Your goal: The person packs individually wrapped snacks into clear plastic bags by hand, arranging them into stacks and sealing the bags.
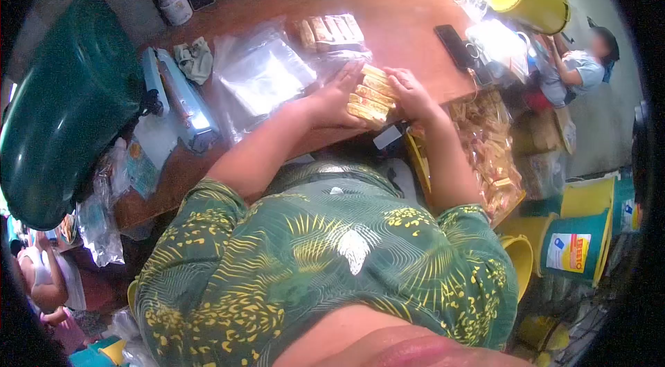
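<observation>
Head view: left hand (338, 100) and right hand (413, 94) pressed packet stack (373, 95) between them.
One bundle (331, 30) seemed grouped, eleven o'clock; loose packets (490, 149) were left, four o'clock.

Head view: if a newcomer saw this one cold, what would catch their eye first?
Probably the green-and-yellow patterned shirt, filling the lower middle. Just above it, at the near edge of the brown table, a bundle of golden-yellow pieces sits between the left hand and right hand. The glossy dark green object at the far left and bright yellow container at the upper right also stand out.
</observation>
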The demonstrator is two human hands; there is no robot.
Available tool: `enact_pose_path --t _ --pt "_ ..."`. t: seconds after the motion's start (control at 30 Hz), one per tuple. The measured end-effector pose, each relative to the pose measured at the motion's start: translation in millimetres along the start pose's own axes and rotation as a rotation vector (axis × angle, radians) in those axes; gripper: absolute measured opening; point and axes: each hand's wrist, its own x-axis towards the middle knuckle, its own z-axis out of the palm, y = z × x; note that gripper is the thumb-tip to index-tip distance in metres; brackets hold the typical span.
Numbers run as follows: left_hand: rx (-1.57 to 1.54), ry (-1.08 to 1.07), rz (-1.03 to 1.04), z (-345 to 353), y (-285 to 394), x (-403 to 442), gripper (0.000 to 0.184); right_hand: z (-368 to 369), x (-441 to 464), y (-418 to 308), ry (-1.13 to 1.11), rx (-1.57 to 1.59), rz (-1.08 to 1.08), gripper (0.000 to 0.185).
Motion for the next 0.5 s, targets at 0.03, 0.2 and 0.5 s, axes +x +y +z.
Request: enact_pose_path --t 0.03,0.2,0.5 --pt "-0.078 -0.058 -0.071 -2.6 5.5 3.2 0.137 19.2 -0.5 -8.3 0.158 0.395 0.081 0.047" --pt "-0.194 -0.095 -0.132 -8.8 13.6 9.6 0.142 62.0 -8.6 -12.4 0.351 0.382 -0.054 0.072" --pt "-0.225 -0.091 -0.063 3.1 -6.0 12.8 0.122 38.3 -43.1 -43.0 0.108 -0.320 -0.228 0.104"
